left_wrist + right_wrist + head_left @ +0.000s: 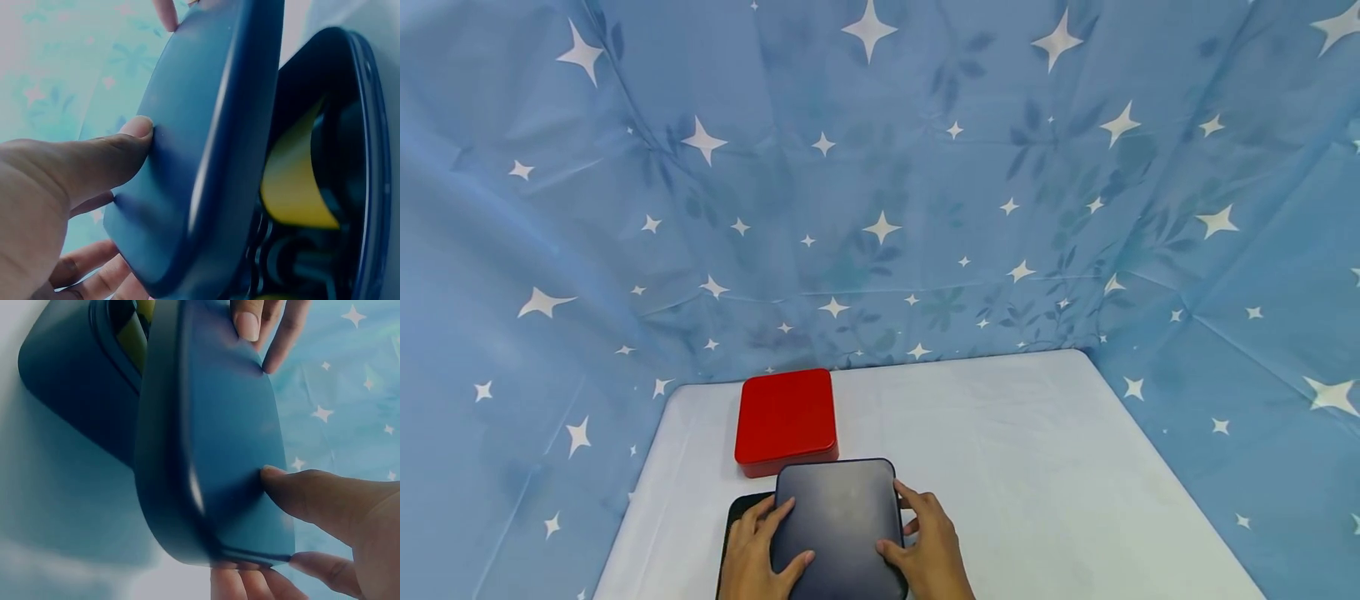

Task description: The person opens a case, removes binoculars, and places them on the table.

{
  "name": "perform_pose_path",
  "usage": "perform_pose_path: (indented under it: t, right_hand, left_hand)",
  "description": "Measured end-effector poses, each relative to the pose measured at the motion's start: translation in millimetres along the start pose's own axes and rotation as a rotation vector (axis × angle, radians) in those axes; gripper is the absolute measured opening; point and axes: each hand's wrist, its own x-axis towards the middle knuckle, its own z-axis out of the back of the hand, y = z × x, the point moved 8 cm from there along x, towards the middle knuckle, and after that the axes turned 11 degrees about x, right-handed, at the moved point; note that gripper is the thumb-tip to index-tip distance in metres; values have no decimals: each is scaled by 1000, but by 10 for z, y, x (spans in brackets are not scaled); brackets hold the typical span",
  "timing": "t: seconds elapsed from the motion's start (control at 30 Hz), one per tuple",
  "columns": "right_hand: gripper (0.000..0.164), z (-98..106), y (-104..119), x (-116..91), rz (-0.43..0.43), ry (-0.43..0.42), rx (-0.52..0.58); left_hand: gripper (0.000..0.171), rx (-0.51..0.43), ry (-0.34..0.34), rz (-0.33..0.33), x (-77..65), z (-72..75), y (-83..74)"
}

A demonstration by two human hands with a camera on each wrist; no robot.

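Observation:
A dark blue lid (842, 521) with rounded corners is held between both hands. My left hand (756, 550) grips its left side, thumb on the top face and fingers at the edge. On the opposite side my right hand (931, 542) pinches the rim, its thumb (312, 494) on top and other fingers beneath. Tilted, the lid covers part of a matching dark blue box (75, 400), whose inside shows past the lid in the left wrist view. Within it lie a yellow piece (294, 181) and dark round shapes (300, 256), partly hidden.
A closed red square tin (786, 417) stands behind the lid, toward the back left of the white-covered table (1000, 467). Blue star-printed cloth (880, 183) hangs behind the table and along both sides.

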Motion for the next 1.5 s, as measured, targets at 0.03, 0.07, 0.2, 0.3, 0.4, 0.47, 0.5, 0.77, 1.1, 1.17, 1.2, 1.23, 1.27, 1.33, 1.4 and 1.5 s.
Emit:
perform_pose_path:
  t: [0.03,0.07,0.2,0.3,0.4,0.47,0.5,0.77,1.1,1.17,1.2,1.23,1.27,1.33,1.4,1.5]
  right_hand:
    - [83,29,-18,-1,-8,-1,7]
    - [83,58,-34,-3,-13,-2,13]
    - [83,178,-97,-20,-31,0,40]
    - [83,266,-150,-30,-43,0,52]
    - [84,345,-206,-41,-65,-4,59]
    - [84,392,-249,-50,-80,-12,59]
    - [85,415,-264,-55,-86,-16,60]
    - [86,599,-412,-81,-131,-53,67]
    - [87,815,-601,-104,-149,-105,63]
    - [87,853,-636,-107,-158,-115,67]
    - [87,870,-652,-108,-160,-120,67]
    - [87,889,-665,-109,-162,-126,67]
    - [87,903,-667,-111,-149,-123,59]
    - [87,935,-682,-113,-145,-132,56]
    - [87,966,-700,-114,-143,-137,55]
    - [87,1008,-747,-117,-164,-144,56]
  left_hand:
    - [72,1,-13,-13,2,-9,-30]
    - [71,-4,-25,-23,5,-19,-58]
    - [71,-7,-34,-57,15,-65,-175]
    - [71,-16,-15,-58,19,-107,-254]
    - [70,-22,1,-64,21,-154,-321]
    - [70,-26,11,-75,22,-187,-362]
    - [70,-28,14,-83,23,-203,-380]
    - [68,-57,63,-125,33,-324,-557]
    - [65,-104,72,-176,39,-509,-752]
    - [65,-100,69,-180,37,-542,-777]
    - [65,-99,68,-179,36,-558,-789]
    - [65,-99,67,-178,37,-571,-801]
    - [65,-100,67,-176,37,-588,-812]
    - [66,-110,70,-169,39,-621,-833]
    - [66,-112,73,-168,38,-653,-855]
    - [67,-117,80,-173,31,-698,-888]
